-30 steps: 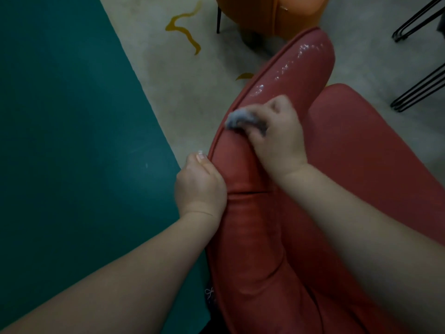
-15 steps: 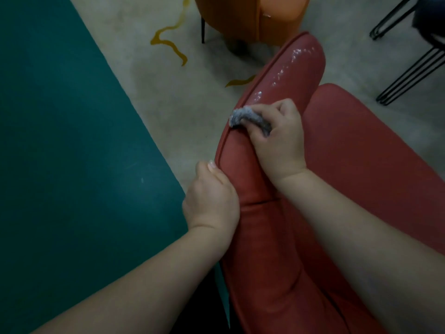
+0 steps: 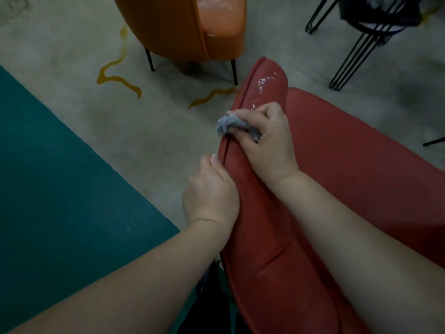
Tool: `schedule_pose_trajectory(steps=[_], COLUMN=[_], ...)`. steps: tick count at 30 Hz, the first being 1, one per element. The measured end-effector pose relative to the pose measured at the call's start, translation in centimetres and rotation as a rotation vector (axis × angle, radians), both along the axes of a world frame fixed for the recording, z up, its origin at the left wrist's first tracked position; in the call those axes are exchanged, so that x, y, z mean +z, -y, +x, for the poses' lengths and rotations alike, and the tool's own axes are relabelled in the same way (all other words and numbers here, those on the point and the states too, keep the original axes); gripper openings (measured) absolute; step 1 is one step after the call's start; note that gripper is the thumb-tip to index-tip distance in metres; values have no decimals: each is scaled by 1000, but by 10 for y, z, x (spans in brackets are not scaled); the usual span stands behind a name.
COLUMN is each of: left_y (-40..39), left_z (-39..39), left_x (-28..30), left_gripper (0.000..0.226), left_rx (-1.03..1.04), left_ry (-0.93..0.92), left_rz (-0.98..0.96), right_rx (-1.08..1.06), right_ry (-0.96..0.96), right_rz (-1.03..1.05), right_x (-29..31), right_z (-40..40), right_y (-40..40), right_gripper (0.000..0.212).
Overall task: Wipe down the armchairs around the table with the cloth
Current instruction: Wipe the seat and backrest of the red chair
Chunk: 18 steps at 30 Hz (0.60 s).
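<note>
Two hands work the red armchair (image 3: 361, 165): the left hand (image 3: 210, 191) has its fingers curled round the outer edge of the arm, likely steadying it, while the right hand (image 3: 267, 138) has fingers clamped on the bunched grey cloth (image 3: 227, 125), pressing it onto the arm's top seam. Wet streaks glisten further along. An orange armchair (image 3: 183, 27) stands well apart.

Grey floor (image 3: 149, 131), teal mat (image 3: 60, 189), two armchairs

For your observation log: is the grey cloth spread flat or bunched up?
Bunched up: the grey cloth sits wadded under the right hand's curled fingers.
</note>
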<state>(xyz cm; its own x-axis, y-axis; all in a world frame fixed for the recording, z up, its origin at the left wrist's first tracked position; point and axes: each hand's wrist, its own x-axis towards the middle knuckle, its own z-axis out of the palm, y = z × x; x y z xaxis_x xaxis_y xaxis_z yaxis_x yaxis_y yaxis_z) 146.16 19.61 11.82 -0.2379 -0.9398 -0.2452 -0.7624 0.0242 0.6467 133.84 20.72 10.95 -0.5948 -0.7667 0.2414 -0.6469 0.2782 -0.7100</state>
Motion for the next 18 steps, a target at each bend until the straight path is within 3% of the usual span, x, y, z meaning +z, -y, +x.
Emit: schedule_pose_trajectory(steps=[7, 11, 14, 18], left_y=[3, 3, 3, 1], left_z=[-1, -1, 1, 2], left_x=[-3, -5, -9, -4], left_gripper=[25, 34, 35, 32], left_rx=[-38, -43, -43, -66], left_ry=[31, 33, 6, 35], left_rz=[24, -10, -9, 39], right_rx=[65, -41, -148, -197], right_ry=[-11, -17, 81, 133], right_rz=[-34, -8, -31, -80], right_x=[-8, -7, -9, -11], right_z=[23, -10, -26, -12], right_y=[-41, 4, 27, 8], right_gripper=[30, 28, 26, 25])
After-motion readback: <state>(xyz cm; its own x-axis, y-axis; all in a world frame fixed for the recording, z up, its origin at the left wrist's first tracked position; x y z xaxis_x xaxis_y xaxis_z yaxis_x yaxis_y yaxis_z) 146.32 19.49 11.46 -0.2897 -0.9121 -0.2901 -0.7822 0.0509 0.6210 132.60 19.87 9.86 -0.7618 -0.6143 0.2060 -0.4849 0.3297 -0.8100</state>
